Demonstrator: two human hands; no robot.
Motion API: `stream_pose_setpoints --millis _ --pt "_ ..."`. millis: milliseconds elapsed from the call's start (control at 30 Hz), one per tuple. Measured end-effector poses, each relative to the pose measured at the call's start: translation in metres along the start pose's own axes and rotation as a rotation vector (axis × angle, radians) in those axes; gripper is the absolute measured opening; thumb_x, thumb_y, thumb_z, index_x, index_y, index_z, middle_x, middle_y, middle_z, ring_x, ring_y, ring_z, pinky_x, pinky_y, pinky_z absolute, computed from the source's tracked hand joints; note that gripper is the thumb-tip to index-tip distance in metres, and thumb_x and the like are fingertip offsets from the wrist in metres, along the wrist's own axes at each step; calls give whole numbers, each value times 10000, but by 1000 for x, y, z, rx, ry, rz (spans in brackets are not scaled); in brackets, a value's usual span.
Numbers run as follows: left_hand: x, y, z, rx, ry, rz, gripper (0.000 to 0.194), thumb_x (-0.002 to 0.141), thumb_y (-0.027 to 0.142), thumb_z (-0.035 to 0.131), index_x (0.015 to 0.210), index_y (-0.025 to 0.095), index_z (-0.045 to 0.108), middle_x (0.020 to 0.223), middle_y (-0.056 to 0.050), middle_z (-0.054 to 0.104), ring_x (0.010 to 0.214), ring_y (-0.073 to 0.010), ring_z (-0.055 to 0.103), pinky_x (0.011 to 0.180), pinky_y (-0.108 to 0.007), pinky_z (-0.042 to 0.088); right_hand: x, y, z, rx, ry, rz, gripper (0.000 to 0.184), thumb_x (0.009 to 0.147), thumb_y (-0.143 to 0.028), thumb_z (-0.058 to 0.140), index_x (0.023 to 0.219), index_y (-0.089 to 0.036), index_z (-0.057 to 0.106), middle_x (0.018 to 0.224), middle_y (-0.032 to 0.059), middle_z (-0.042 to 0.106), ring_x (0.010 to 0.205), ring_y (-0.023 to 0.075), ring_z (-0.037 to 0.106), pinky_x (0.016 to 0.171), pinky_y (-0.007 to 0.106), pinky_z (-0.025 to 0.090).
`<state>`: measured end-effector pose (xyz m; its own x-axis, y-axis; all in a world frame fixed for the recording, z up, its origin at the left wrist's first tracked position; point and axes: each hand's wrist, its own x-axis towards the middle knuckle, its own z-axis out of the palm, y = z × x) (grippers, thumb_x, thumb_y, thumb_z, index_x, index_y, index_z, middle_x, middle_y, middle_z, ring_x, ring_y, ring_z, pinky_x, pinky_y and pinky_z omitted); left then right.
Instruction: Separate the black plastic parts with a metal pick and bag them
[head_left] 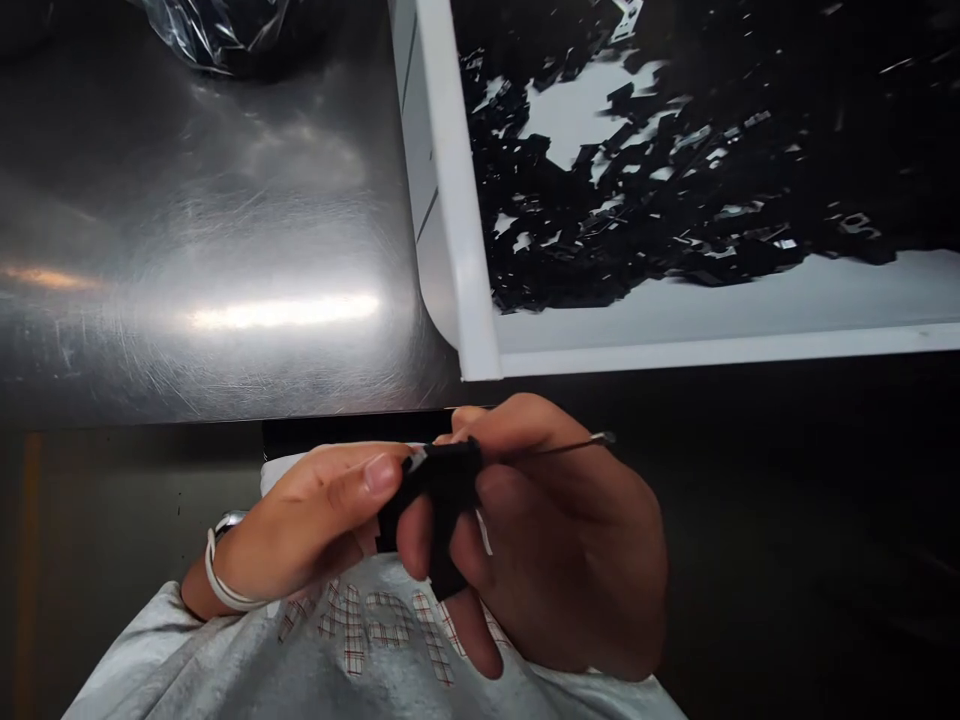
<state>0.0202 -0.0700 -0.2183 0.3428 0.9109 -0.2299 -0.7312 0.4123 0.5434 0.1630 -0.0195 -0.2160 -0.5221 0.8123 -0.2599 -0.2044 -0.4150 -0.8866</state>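
- Left hand [315, 510] pinches a small black part [442, 490] between thumb and fingers.
- Right hand [570, 560] grips it too, seemingly with a thin wire [562, 450] poking out.
- White tray [457, 180] of black pieces [622, 170] lies beyond, beside a steel table [187, 250].

black plastic part [442, 490] | thin metal-tipped wire [562, 450] jutting right | pinched between left hand [307, 520] and right hand [570, 550]

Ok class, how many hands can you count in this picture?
2: the left hand, white cord at its wrist, and the right hand beside it, both on a small black part. Others could sit out of view.
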Motion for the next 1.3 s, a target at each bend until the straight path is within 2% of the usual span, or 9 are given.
stream_pose_setpoints --millis 167,267,367,467,667,867,1100,1200,1300 --pt "5 0 -5 -6 60 -55 558 960 591 641 617 188 465 689 -13 556 608 -144 650 525 -245 506 0 6 0 164 1 22 227 976 -435 721 876 -255 624 561 -36 666 377 127 546 293 240 400" --pt "7 0 -6 -13 86 -94 567 952 608 651 621 188 464 631 2 549 591 -161 683 500 -247 513 0 5 3 200 69 70 209 965 -366 745 829 -248 639 552 -49 672 312 96 484 253 214 330" --pt "7 -2 -9 -7 114 -101 572 914 641 690 640 187 479 637 -12 600 694 -197 731 621 -289 588 1 3 7 194 108 78 233 949 -351 767 786 -242 641 534 -55 668 250 68 416 242 204 255" --pt "5 -4 -15 -10 98 -110 548 884 653 719 688 180 522 751 -59 700 840 -254 774 798 -385 633 2 4 8 187 160 52 252 951 -359 762 763 -243 641 514 -70 639 253 65 443 238 179 233" --pt "-1 -8 -24 -54 -5 -108 430 936 587 688 875 162 659 868 -90 769 907 -297 813 893 -449 627 2 10 3 137 127 -24 236 982 -335 732 775 -248 659 572 -66 628 336 85 550 235 165 293" --pt "-1 -10 -24 -41 -8 -76 411 934 559 700 912 148 707 991 -114 802 888 -281 817 928 -443 628 5 9 3 26 157 -121 307 992 -347 727 737 -243 593 584 -71 673 331 58 518 292 158 388" --pt "-3 -7 -26 -136 71 -172 414 914 557 714 848 149 700 1012 -91 796 940 -289 810 1055 -502 570 10 5 3 -27 137 -9 424 930 -506 769 673 -237 565 512 -82 578 326 55 517 278 129 396" --pt "-4 -4 -27 -176 54 -225 408 891 553 749 852 149 705 1017 -81 795 969 -304 811 1039 -486 575 12 4 1 44 65 12 384 921 -489 784 706 -236 594 551 -82 643 344 49 532 295 109 416" --pt "-3 -2 -27 -265 9 -223 343 911 501 752 875 160 739 1030 -50 806 966 -270 815 968 -405 599 13 4 -4 141 5 -33 237 928 -408 793 779 -248 702 638 -79 699 414 52 584 291 94 410"
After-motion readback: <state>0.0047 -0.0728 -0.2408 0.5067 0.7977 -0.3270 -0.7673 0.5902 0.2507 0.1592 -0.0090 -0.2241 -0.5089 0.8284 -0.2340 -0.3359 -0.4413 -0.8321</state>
